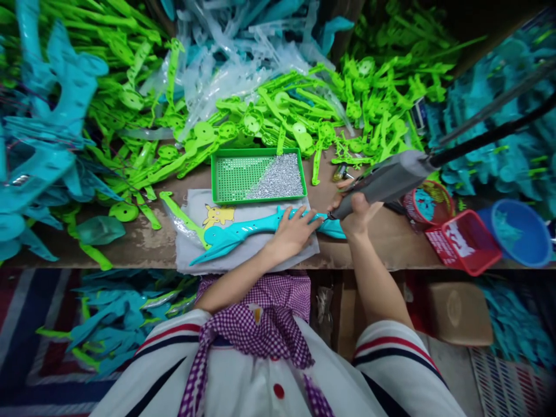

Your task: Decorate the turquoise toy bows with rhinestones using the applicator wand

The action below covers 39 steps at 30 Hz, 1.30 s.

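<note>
With your right hand (358, 215) gripping the grey driver (391, 175) and left hand (294, 230) spread over the blue piece (237, 233), you're apparently screwing, which calls for steady pressure.

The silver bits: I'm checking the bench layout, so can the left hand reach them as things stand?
Probably yes, once the left hand lifts off the blue part: the silver bits lie mostly uncovered just ahead in the green tray.

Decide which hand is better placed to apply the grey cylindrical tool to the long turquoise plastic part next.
Likely the right hand: it grips the tool, pointed at the part, where the left hand rests.
</note>
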{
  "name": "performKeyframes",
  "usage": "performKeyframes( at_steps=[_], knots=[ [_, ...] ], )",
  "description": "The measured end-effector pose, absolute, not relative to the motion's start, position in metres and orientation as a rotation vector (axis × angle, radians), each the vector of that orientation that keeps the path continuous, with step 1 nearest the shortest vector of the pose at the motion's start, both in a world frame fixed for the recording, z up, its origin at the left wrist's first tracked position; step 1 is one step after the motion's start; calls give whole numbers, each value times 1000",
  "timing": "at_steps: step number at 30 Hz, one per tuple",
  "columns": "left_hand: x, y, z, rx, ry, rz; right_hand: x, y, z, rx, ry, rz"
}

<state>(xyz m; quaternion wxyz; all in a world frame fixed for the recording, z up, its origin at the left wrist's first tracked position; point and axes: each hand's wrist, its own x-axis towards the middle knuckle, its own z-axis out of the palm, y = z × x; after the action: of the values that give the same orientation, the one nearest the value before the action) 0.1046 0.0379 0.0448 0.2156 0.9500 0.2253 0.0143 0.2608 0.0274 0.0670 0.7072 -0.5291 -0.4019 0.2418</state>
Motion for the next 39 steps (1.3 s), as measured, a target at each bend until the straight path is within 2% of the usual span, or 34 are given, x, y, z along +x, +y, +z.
performKeyframes(
  at_steps=[11,20,25,39],
  knots=[
    [87,44,45,2852,447,-1,259,15,92,-1150,-872,466],
    [83,65,48,2434,632,167,241,6,91,-1019,-852,556],
    [94,64,41,2414,546,46,244,4,81,-1077,-864,611],
    [103,81,32,2444,542,61,235,7,74,-1197,-895,722]
  ],
)
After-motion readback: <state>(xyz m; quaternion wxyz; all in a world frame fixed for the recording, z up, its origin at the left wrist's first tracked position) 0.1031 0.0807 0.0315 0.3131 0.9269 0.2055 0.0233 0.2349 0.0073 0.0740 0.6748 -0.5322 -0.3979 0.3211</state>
